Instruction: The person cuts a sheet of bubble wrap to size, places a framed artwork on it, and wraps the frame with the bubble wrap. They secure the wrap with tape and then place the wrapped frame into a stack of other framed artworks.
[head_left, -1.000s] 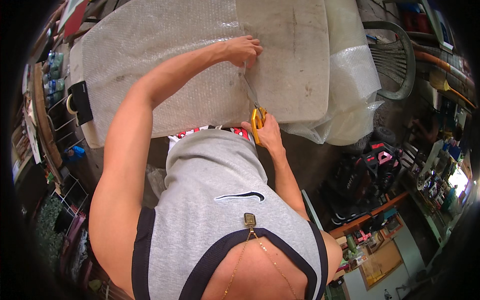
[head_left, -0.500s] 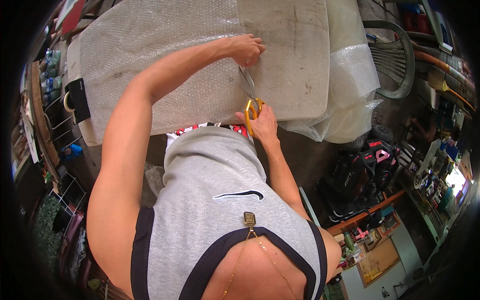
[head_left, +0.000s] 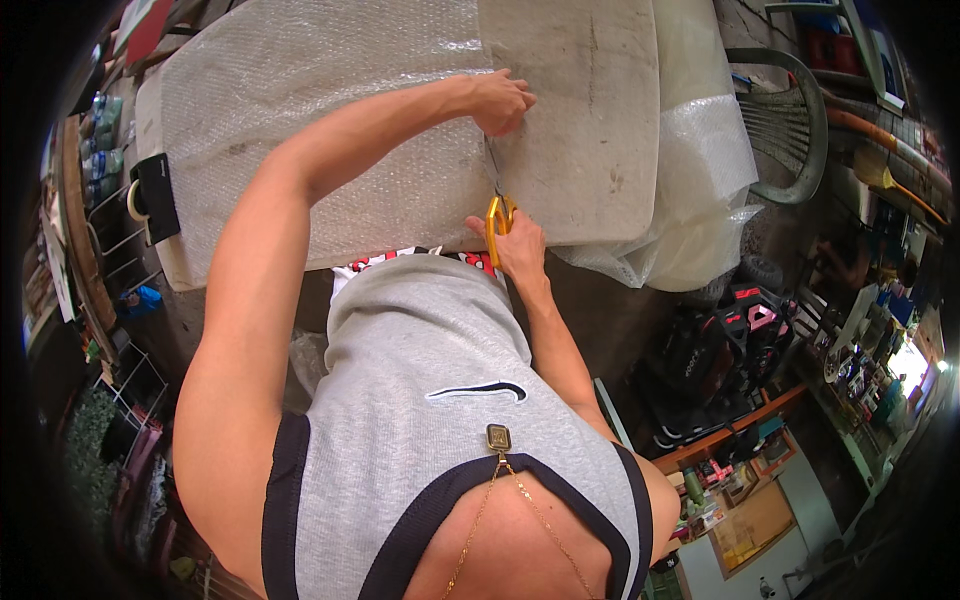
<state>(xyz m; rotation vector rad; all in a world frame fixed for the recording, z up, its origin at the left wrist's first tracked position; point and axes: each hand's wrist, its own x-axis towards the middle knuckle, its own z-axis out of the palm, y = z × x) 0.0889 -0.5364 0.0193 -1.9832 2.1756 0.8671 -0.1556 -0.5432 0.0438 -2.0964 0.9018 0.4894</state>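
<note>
Fingers of the right hand (head_left: 522, 248) are curled round the yellow handles of a pair of scissors (head_left: 499, 220), thumb out to the left, the grip well filled. The blades look nearly together and point away from the body, up to the left hand (head_left: 502, 103), which is bent over at the wrist with its fingers folded in. Whether those fingers pinch anything, I honestly can't tell from where I stand.

Both hands are at the right edge of a sheet of bubble wrap (head_left: 300, 60), spread flat over the left part of a pale, scuffed table (head_left: 570, 130); right of that edge the tabletop is bare. Beyond the table's right side hangs a second length of wrap (head_left: 708, 150), rumpled (and shinier where it catches the light), just beside a dark slatted chair (head_left: 815, 130). At the far left, a black holder (head_left: 158, 198) sits at the table's edge.
</note>
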